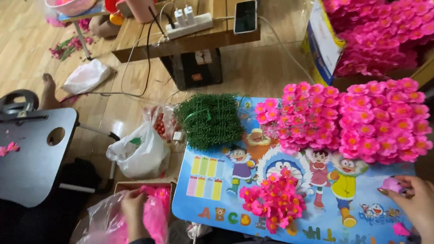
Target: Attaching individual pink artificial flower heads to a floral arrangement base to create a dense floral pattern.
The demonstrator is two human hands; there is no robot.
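Note:
My left hand [135, 211] reaches down into a clear plastic bag [110, 227] full of loose pink petals, its fingers buried among them. My right hand [424, 208] rests on the right edge of a blue cartoon-printed lap table [317, 223] and pinches a small pink petal piece [391, 185]. A small pile of finished pink flowers [274, 199] lies in the middle of the table. Two large stacks of pink flowers [354, 117] fill its far side, beside a bundle of green stems [211, 119].
A cardboard box [389, 32] of pink flowers stands at the far right. A low wooden bench [193, 24] carries a power strip and a phone. A black folding table [23, 153] is at left, a white plastic bag [139, 154] beside it. Another person's foot [49, 90] shows at left.

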